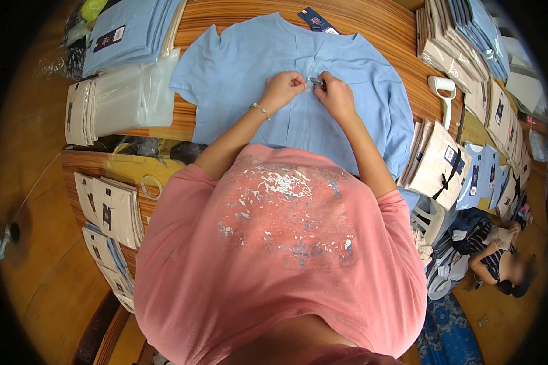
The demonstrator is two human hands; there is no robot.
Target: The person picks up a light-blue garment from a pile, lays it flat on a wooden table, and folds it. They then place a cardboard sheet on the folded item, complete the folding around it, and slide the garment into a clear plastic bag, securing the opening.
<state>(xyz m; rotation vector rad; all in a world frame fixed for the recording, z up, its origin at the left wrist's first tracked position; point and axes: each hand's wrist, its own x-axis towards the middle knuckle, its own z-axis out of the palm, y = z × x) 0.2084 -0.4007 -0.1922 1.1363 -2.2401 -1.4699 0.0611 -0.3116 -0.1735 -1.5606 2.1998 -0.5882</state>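
A light blue short-sleeved shirt (243, 64) lies spread on the wood-grain table in front of me, its neckline at the far side. My left hand (284, 89) is pinched above the shirt's front opening, left of the buttons. What its fingertips hold, if anything, is too small to make out. Just to the right, my right hand (336, 95) grips a small grey metal tool (315, 81) that looks like thread snips, its tip pointing at the opening. A dark blue hang tag (313, 20) sticks out past the collar.
Folded blue shirts in clear bags (122, 33) are stacked at the far left, beige ones at the right. A white-handled lint roller (442, 91) lies right of the shirt. A roll of tape (151, 186) sits at the near left. Another person (493, 255) is at the lower right.
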